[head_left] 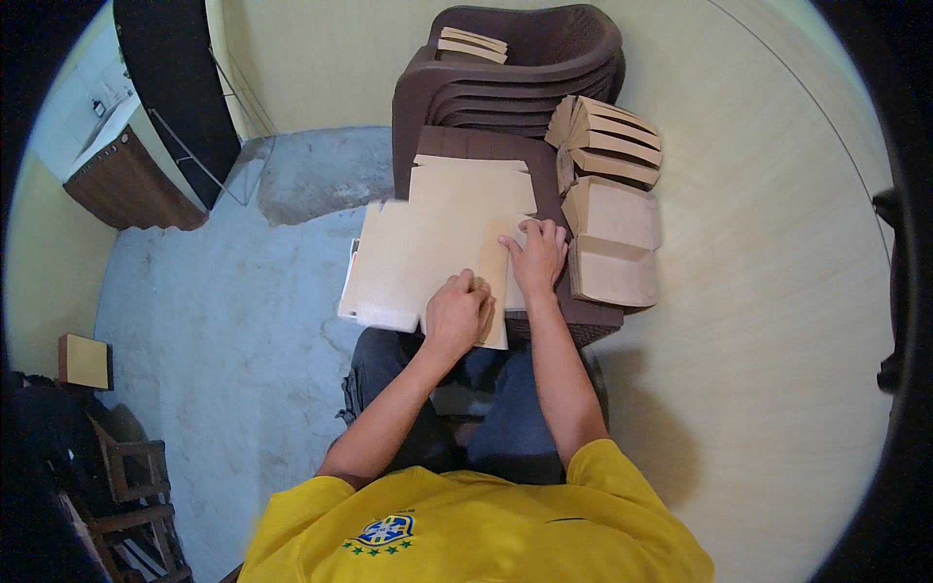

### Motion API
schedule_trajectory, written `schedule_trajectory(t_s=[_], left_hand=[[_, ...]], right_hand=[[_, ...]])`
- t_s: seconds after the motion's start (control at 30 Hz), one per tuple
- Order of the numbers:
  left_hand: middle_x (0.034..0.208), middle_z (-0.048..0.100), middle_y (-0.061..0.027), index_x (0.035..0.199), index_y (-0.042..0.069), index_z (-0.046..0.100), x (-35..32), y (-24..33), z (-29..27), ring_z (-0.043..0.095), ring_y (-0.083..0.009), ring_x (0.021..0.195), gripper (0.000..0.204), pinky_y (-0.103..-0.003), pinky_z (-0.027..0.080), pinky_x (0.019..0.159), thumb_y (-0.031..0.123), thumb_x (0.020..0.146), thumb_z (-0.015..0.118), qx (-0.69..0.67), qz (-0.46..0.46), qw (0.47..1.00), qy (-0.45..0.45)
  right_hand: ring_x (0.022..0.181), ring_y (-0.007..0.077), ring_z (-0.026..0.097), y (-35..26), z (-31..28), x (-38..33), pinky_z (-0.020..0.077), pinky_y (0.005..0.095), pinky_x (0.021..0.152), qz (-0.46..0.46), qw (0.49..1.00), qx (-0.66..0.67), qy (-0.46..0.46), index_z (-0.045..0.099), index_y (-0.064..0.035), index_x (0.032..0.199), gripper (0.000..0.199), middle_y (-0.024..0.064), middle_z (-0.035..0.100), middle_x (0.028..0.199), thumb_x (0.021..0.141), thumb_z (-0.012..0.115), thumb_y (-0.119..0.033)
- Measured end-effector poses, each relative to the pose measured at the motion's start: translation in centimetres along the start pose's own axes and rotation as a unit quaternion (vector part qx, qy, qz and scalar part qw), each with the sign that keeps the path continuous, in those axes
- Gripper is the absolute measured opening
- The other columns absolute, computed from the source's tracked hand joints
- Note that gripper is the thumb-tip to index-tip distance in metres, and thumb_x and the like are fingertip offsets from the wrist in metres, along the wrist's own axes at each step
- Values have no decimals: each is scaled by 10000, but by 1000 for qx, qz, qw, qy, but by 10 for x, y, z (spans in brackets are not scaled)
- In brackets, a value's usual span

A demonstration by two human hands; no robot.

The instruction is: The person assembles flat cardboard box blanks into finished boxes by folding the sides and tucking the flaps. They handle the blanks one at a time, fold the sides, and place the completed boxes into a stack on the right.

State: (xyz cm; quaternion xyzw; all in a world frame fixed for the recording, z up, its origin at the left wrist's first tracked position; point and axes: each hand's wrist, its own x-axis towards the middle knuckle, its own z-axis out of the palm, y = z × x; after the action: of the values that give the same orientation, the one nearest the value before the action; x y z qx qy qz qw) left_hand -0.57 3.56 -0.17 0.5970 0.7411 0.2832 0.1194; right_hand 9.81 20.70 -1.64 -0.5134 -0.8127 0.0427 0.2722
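A flat, die-cut cardboard box blank (442,209) lies on the seat of a stack of dark brown plastic chairs, its near end above my knees. A darker folded strip (494,272) runs along its right part. My left hand (457,313) is closed, its curled fingers pressed on the cardboard at that strip. Farther up, my right hand (537,257) rests over the blank's right edge, thumb stretched away from the bent fingers. What lies beneath the fingertips of both hands is hidden.
Folded cardboard boxes (612,141) stand to the right of the chair stack (515,83), with open box pieces (614,238) nearer me. More folded cardboard (472,45) sits at the back of the chair. A small box (85,360) and wooden furniture (131,486) are at left.
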Motion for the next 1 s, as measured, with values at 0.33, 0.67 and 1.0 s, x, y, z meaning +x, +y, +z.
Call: schedule_trajectory(t_s=[0.33, 0.67, 1.0], left_hand=[[1694, 464, -141, 1525, 147, 630, 37, -30, 8, 336, -357, 1615, 918, -533, 250, 1323, 713, 821, 798, 47, 3, 996, 71], [1730, 415, -122, 1563, 136, 605, 37, -34, 1, 304, -367, 1625, 972, -551, 255, 1315, 829, 883, 640, 118, 35, 992, 16], [1682, 481, -163, 1500, 119, 654, 39, -33, 0, 353, -374, 1610, 954, -543, 254, 1328, 796, 832, 734, 70, 20, 997, 30]], right_hand=[[1200, 339, 564, -8, -18, -27, 440, 489, 1004, 15, 996, 85, -39, 688, -87, 854, 363, 93, 646, 1137, 811, 923, -359], [1070, 319, 624, -11, -8, -33, 425, 474, 910, 44, 998, 40, 12, 669, -79, 795, 373, 70, 691, 954, 786, 944, -330], [1035, 327, 609, -11, -5, -17, 405, 497, 872, 71, 997, 6, -12, 656, -89, 735, 468, 76, 685, 947, 818, 914, -470]])
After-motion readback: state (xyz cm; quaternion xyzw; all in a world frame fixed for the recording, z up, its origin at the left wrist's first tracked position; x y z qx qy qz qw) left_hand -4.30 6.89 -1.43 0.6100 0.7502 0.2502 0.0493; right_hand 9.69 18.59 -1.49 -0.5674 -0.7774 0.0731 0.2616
